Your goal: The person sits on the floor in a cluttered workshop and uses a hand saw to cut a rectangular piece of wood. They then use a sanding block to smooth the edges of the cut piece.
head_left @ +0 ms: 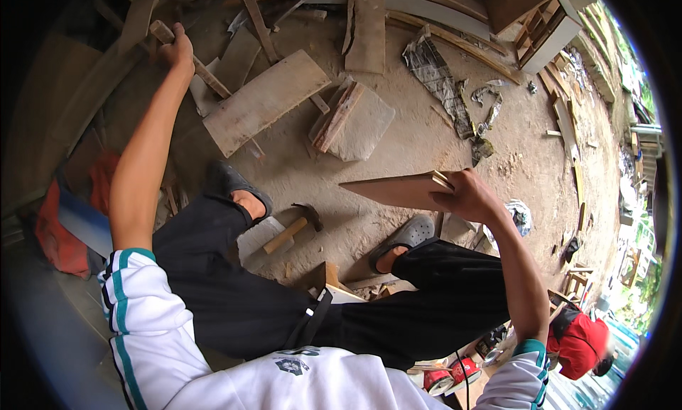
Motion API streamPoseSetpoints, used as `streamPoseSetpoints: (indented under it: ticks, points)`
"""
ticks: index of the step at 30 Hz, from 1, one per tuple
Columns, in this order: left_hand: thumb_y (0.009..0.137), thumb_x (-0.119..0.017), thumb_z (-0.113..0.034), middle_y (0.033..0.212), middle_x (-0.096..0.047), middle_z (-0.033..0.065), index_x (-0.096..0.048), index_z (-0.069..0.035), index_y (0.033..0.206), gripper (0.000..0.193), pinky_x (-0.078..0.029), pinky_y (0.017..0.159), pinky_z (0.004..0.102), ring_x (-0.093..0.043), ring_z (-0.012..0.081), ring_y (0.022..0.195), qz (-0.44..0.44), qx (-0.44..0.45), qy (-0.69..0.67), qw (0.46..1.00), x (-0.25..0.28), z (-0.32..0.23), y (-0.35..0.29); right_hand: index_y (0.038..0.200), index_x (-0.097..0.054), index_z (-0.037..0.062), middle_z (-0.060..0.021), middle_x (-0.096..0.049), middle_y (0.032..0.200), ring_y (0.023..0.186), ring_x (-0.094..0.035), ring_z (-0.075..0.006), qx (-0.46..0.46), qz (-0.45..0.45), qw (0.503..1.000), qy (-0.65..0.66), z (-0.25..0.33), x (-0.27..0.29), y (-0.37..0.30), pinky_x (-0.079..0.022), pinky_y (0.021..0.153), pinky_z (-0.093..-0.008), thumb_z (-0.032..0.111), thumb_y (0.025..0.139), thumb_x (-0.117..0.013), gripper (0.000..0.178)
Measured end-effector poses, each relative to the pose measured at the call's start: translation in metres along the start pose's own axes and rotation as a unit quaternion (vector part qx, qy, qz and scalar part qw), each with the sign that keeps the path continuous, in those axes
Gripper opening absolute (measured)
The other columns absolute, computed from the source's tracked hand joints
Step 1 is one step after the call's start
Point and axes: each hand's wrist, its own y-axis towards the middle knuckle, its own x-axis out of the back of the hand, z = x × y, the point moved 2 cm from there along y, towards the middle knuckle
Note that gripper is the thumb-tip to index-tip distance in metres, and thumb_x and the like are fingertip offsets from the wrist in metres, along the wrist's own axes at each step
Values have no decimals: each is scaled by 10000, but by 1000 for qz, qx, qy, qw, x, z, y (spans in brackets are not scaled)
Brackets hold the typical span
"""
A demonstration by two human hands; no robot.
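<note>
Reaching to the far left, my left hand [176, 49] is closed round a narrow wooden strip [211, 78], which slants down toward a low wooden plank. My right hand [472, 195] grips the right end of a thin wooden board [405, 190], held above the floor and pointing left. Its end edge looks layered; whether it is more than one piece I cannot tell. Between my feet lies a claw hammer [288, 234] with a wooden handle, its handle resting on a pale block [259, 239].
The wide plank [266, 101] lies ahead of my left foot. Beside it a stone slab [366, 129] carries a reddish wood block [339, 117]. Crumpled newspaper [437, 80] and sawdust litter the floor to the right. A wooden frame [543, 37] stands far right; a red bag [579, 342] sits near right.
</note>
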Motion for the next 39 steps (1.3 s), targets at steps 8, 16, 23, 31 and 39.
streamPoseSetpoints:
  ticks: [8, 16, 23, 31, 39]
  points:
    - [855, -687, -490, 780, -714, 155, -692, 56, 818, 547, -517, 745, 387, -699, 243, 751, 110, -3, 22, 994, -14, -9, -48, 865, -654, -40, -249, -634, 740, 713, -640, -408, -12, 17, 1000, -19, -8, 2, 2, -499, 658, -450, 251, 824, -689, 296]
    - [848, -720, -438, 893, -701, 112, -675, 20, 946, 470, -501, 761, 391, -671, 252, 820, 46, -17, -55, 997, -15, -14, -37, 947, -655, -11, -250, -642, 769, 744, -642, -418, -19, -26, 999, -2, -7, 9, -1, -494, 676, -458, 222, 839, -684, 258]
    - [876, -729, -358, 798, -656, 7, -695, -76, 989, 306, -477, 659, 303, -596, 111, 694, 181, -101, -129, 970, -7, -41, -16, 1005, -654, 26, -236, -642, 765, 753, -648, -406, 6, -21, 1000, -7, 19, 20, -5, -493, 671, -449, 169, 839, -670, 219]
    - [931, -638, -430, 749, -598, -32, -650, -89, 993, 346, -427, 761, 305, -546, 98, 746, 387, -30, -22, 921, -34, -62, -15, 1044, -666, 48, -211, -662, 770, 721, -666, -371, -9, -2, 1000, -22, 21, 21, -4, -503, 674, -433, 241, 844, -665, 278]
    - [915, -622, -515, 958, -689, 78, -626, -18, 1146, 548, -454, 894, 323, -642, 177, 928, 486, -13, 83, 870, -104, -50, -67, 1106, -655, 54, -210, -672, 803, 754, -672, -373, -57, 16, 998, -9, 16, 30, 0, -510, 676, -432, 225, 841, -675, 316]
